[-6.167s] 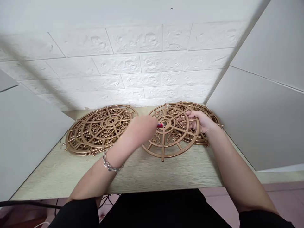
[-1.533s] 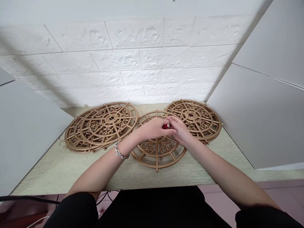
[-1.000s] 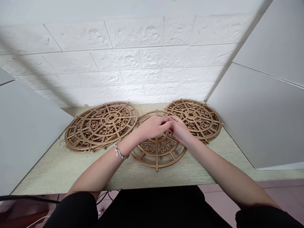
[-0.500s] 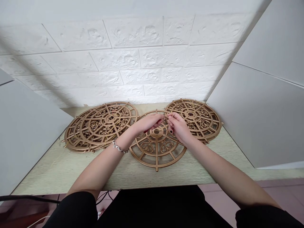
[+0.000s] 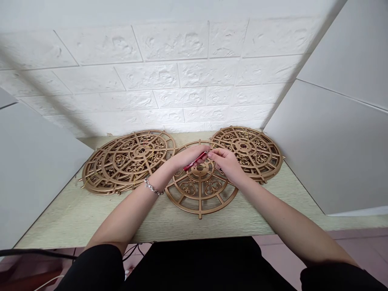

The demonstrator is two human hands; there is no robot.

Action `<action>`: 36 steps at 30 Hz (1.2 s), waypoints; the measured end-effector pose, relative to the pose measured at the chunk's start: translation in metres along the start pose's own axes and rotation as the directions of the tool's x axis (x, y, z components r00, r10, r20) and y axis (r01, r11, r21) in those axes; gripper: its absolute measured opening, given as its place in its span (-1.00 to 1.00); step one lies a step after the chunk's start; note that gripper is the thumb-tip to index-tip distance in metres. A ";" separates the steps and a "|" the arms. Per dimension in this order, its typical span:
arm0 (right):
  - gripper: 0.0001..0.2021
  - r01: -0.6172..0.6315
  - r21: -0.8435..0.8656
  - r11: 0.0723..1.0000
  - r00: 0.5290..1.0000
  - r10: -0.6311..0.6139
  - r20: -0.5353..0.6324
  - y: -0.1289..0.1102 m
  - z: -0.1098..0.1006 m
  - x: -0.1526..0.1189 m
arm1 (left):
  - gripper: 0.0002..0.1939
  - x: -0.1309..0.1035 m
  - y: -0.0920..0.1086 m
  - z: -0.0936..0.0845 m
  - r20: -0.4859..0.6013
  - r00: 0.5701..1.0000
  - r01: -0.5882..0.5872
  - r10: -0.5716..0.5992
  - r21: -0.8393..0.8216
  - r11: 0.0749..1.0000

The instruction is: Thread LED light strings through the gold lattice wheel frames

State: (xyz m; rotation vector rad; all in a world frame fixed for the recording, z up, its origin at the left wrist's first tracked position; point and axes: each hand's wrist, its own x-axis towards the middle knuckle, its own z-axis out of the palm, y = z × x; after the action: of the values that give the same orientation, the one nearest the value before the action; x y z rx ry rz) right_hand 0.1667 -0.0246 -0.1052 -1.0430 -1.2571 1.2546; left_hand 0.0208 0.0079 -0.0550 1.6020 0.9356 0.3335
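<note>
Left hand: the left hand (image 5: 189, 156) is curled round a slim red tool (image 5: 195, 161); its fingers are closed on the shaft, which slants from 8 o'clock up to 2 o'clock
Right hand: the right hand (image 5: 226, 161) meets it from 4 o'clock; thumb and forefinger are pinched on the tool's metal end, the other fingers folded in
Middle disc: 1 bronze openwork disc (image 5: 200, 195) lies flat under both hands; whether any finger touches it, I cannot tell from here
Stacks: with that disc as the dial's centre, a left pile of discs (image 5: 133, 161) sits between 9 and 10 o'clock, a right pile (image 5: 247, 148) at 2 o'clock; thin golden wires show on both
Bracelet: a silver chain (image 5: 152, 186) circles the left wrist
Surroundings: a pale wooden table (image 5: 194, 228) beneath; white brick-patterned wall (image 5: 163, 76) at 12 o'clock; grey panels (image 5: 339, 153) at 3 and 9 o'clock
</note>
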 end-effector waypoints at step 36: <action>-0.78 -0.214 0.120 0.969 0.976 0.207 0.072 -0.005 0.003 -0.001 | -0.63 0.000 -0.003 -0.001 0.087 0.996 0.013 -0.014 0.007 1.000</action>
State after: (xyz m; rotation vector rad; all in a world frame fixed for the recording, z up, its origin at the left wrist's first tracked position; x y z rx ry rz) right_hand 0.1643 -0.0259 -0.0997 -1.0741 -1.1157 1.5181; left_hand 0.0190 0.0083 -0.0578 1.6023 0.8809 0.2494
